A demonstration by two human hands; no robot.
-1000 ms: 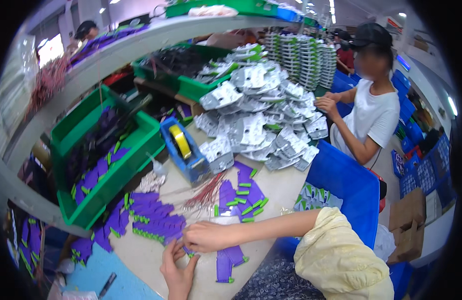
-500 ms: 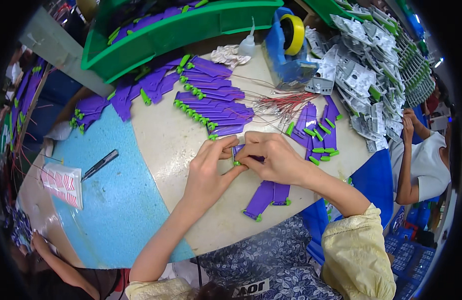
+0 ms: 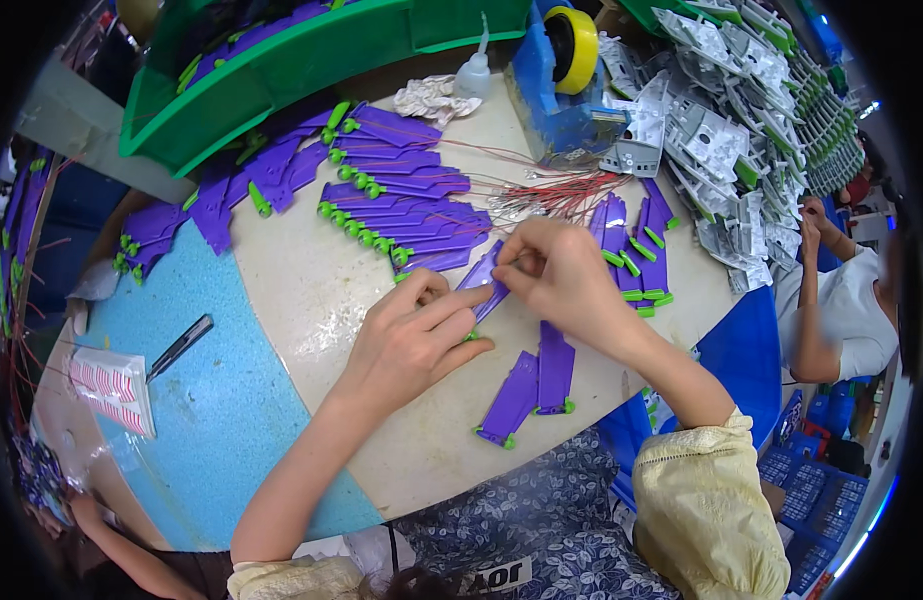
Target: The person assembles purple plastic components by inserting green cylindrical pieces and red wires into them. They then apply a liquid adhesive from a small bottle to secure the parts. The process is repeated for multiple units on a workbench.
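A flat purple plastic piece (image 3: 488, 291) with a green end lies slanted between my hands at the middle of the table. My left hand (image 3: 409, 338) is closed on its lower end, index finger stretched along it and thumb by the green tip. With fingers pinched, my right hand (image 3: 561, 283) grips the upper end; whether a wire is in that pinch, I cannot make out. Below my right hand rest two more purple pieces with green ends, one (image 3: 555, 370) upright and another (image 3: 509, 398) tilted. Beyond my left hand is a row of wired purple pieces (image 3: 411, 222).
Red wires (image 3: 556, 196) bunch behind my right hand, beside purple pieces with green tabs (image 3: 649, 245). Grey housings (image 3: 716, 150) pile up at right. A blue tape dispenser (image 3: 551, 110), white bottle (image 3: 472, 76) and green bin (image 3: 281, 85) stand behind. A black pen (image 3: 179, 346) lies left.
My right hand has moved up and right to the far end of the purple piece, which now shows more of its length. My left index finger has stretched out along it.
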